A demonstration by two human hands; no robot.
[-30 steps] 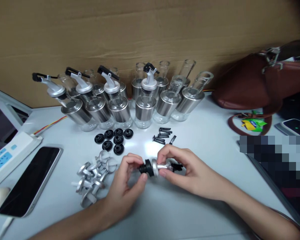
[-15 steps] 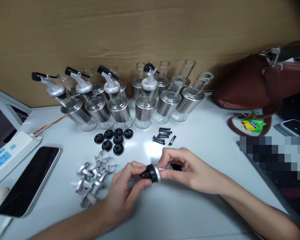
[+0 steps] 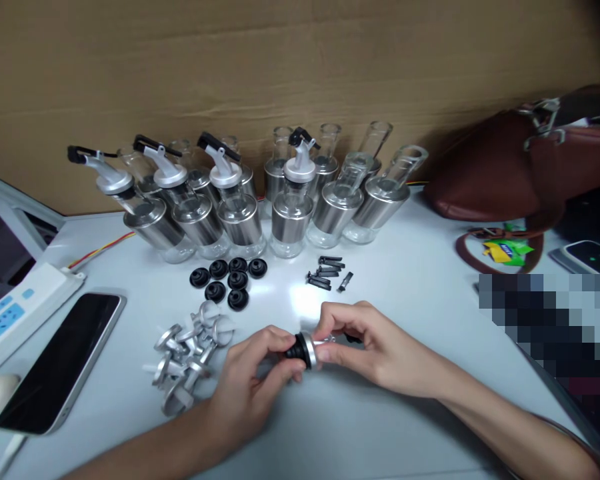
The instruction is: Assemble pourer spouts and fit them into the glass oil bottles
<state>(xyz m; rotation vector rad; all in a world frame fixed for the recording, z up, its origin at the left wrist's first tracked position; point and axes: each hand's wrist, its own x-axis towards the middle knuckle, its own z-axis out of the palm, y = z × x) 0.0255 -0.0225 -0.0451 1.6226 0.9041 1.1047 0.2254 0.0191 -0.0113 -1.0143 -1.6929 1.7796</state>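
My left hand [image 3: 250,377] pinches a black ribbed rubber stopper [image 3: 295,349] between thumb and fingers. My right hand [image 3: 375,347] grips the silver pourer spout [image 3: 311,351] joined to it, with the flat rim against the stopper. Its spout runs back under my right fingers, where a bit of black lever [image 3: 353,337] shows; most of that lever is hidden. Left of my left hand lies a heap of silver pourer spouts [image 3: 195,360]. Several loose black stoppers [image 3: 237,280] and small black levers [image 3: 325,272] lie beyond my hands.
Glass bottles with steel sleeves [image 3: 292,223] stand in rows before a cardboard panel [image 3: 300,60]; some carry pourers. At left are a phone [image 3: 63,360] and a power strip [image 3: 30,307]. A brown bag [image 3: 495,173] and a green-yellow packet [image 3: 507,252] are at right.
My left fingers have slid farther along the stopper, toward the silver rim. My right hand has shifted slightly, covering more of the black lever. The loose parts have stayed put.
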